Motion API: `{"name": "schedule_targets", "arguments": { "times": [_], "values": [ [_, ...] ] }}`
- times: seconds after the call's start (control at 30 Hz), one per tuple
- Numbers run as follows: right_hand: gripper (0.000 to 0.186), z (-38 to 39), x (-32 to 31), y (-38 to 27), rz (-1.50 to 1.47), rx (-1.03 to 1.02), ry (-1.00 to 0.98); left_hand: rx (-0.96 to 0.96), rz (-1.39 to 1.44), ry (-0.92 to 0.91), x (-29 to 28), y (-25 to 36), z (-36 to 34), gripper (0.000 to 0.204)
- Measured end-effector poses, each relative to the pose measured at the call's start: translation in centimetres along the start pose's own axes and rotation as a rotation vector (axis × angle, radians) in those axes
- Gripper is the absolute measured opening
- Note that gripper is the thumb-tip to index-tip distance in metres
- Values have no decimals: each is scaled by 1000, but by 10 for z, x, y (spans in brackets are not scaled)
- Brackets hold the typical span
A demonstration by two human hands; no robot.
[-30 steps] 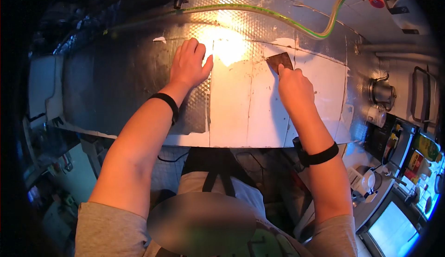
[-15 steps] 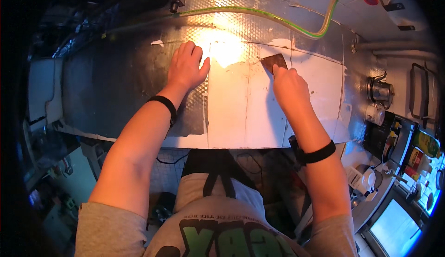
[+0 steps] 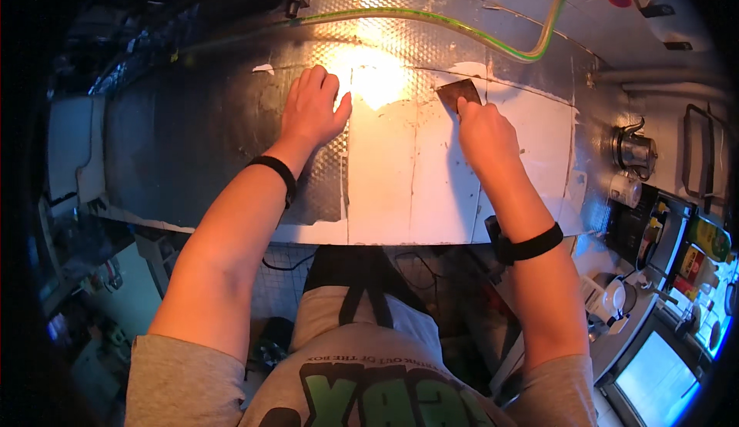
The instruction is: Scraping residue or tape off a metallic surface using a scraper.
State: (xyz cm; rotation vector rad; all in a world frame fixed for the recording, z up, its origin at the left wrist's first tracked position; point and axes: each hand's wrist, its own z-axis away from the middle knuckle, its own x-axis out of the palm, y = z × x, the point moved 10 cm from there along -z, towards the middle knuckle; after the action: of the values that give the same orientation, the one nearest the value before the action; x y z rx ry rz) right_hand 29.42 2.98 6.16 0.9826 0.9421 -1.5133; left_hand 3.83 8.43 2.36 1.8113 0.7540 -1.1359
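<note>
At the counter (image 3: 377,215), the left hand (image 3: 314,110) is left of the scraper (image 3: 459,93). The hose (image 3: 419,14) runs on their far side; the kettle (image 3: 637,152) stands right.

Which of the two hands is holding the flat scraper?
The right hand: its fingers are closed on the dark scraper. The left hand shows no tool, its fingers loosely bent over the silvery sheet.

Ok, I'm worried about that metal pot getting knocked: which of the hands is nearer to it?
Right. The right hand, gripping a scraper, is left of the metal pot; the left hand is farther left across the counter.
</note>
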Motion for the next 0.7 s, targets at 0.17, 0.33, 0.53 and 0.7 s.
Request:
{"name": "schedule_targets", "arguments": {
  "times": [0.17,0.33,0.53,0.7],
  "values": [
    [53,7,6,10,-32,28,57,6,9,-6,0,4,-1,25],
    [42,0,7,2,-40,23,-85,-65,-29,-75,4,-6,-2,26],
    [38,0,8,7,-23,44,13,-27,-18,-60,4,2,-1,25],
    [39,2,0,2,1,-2,10,3,16,4,-1,2,-5,24]
  ]
}}
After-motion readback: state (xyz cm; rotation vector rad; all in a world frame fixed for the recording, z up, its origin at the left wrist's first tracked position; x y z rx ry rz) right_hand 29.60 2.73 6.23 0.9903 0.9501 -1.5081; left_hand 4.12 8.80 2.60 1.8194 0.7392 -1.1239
